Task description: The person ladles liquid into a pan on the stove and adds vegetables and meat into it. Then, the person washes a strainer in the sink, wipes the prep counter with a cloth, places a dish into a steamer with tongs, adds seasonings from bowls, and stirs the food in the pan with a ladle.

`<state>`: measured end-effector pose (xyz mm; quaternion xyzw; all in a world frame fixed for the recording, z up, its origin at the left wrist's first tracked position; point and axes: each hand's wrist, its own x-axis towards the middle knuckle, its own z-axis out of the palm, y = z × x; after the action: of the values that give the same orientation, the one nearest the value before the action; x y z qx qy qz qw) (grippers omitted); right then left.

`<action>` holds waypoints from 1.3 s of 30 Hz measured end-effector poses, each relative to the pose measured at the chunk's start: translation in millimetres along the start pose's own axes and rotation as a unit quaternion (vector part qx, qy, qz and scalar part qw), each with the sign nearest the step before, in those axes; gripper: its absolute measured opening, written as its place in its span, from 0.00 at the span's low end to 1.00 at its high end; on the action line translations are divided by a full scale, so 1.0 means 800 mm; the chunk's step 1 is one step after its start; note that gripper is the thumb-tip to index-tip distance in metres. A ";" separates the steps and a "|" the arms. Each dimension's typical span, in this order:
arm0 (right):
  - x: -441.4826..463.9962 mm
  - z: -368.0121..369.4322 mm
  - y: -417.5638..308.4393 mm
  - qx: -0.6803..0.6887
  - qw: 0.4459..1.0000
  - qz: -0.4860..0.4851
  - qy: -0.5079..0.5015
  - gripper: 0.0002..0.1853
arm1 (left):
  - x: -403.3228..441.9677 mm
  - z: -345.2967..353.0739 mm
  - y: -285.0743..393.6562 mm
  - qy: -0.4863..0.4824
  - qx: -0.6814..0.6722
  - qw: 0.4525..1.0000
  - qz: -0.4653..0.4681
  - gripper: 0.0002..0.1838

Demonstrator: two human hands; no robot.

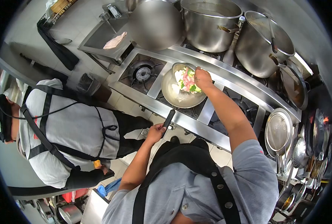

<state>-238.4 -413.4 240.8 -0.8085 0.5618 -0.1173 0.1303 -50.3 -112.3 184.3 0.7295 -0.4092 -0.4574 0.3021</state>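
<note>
My left hand (156, 133) is wrapped round the black handle of a frying pan (168, 90), which sits over a burner at the front of the stove. Above the pan's far side, my right hand (203, 78) grips the edge of a small metal bowl (178, 67), tilted toward the pan. Chopped food (188, 80), with pale, pink and green pieces, lies in the bowl's mouth and over the pan. Some of the bowl is hidden by the food and my hand, so I cannot tell how much food rests in the pan itself.
Large stockpots (210, 31) stand along the back; one holds a ladle (272, 35). Left of the pan is a bare burner (142, 73). Strainers (278, 130) and several pans hang at right. A co-worker (69, 119) stands close at left, beside a bin (89, 84).
</note>
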 end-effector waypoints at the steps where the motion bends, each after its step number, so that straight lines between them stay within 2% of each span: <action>1: 0.006 0.008 0.003 -0.005 1.000 -0.006 0.007 0.14 | 0.002 0.002 -0.012 0.010 -0.004 1.000 0.012 0.15; 5: 0.011 0.003 0.000 -0.028 0.999 -0.025 0.010 0.16 | -0.014 0.002 -0.004 0.031 -0.002 0.999 0.042 0.15; 8: 0.000 -0.001 -0.004 -0.076 0.995 -0.067 0.014 0.18 | -0.019 0.007 -0.027 0.024 -0.053 0.998 0.009 0.15; 11: -0.010 -0.014 -0.008 -0.081 0.992 -0.065 0.066 0.19 | -0.037 0.012 -0.025 0.063 -0.037 0.997 0.014 0.15; 12: -0.008 -0.016 -0.007 -0.062 0.993 -0.062 0.074 0.20 | -0.036 0.015 -0.036 0.071 -0.041 0.996 0.028 0.15; 15: -0.009 -0.042 -0.006 -0.118 0.989 -0.077 0.052 0.20 | -0.034 0.019 -0.062 0.092 -0.039 0.993 0.059 0.15; 17: -0.003 -0.043 -0.001 -0.103 0.991 -0.069 0.060 0.23 | -0.038 0.020 -0.068 0.109 -0.028 0.991 0.066 0.15; 20: -0.015 -0.062 -0.003 -0.087 0.991 -0.069 0.072 0.26 | -0.045 0.027 -0.075 0.135 -0.085 0.985 0.061 0.16; 23: -0.024 -0.057 0.002 -0.115 0.984 -0.115 0.072 0.27 | -0.063 0.027 -0.065 0.155 -0.033 0.987 0.035 0.17; 26: -0.026 -0.069 0.006 -0.086 0.987 -0.107 0.086 0.28 | -0.061 0.037 -0.096 0.178 -0.087 0.978 0.058 0.19; 29: -0.042 -0.116 -0.006 -0.070 0.984 -0.125 0.108 0.27 | -0.082 0.040 -0.105 0.190 -0.107 0.975 0.041 0.20; 30: -0.045 -0.134 -0.010 -0.066 0.982 -0.134 0.117 0.27 | -0.100 0.037 -0.084 0.197 -0.078 0.977 0.011 0.20; 33: -0.048 -0.177 -0.016 -0.053 0.964 -0.184 0.186 0.28 | -0.132 0.041 -0.072 0.209 -0.073 0.975 0.006 0.19; 34: -0.057 -0.188 -0.018 -0.045 0.947 -0.209 0.238 0.29 | -0.147 0.045 -0.065 0.219 -0.048 0.975 -0.003 0.19; 37: -0.078 -0.186 -0.016 0.013 0.937 -0.215 0.276 0.30 | -0.170 0.062 -0.094 0.239 -0.102 0.966 -0.009 0.19; 39: -0.064 -0.123 0.009 -0.040 0.953 -0.219 0.205 0.32 | -0.194 0.077 -0.087 0.248 -0.125 0.960 -0.045 0.18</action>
<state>-295.2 -375.2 328.3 -0.8748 0.3901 -0.2830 -0.0491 -122.3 52.9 168.4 0.7943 -0.2275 -0.3227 0.4617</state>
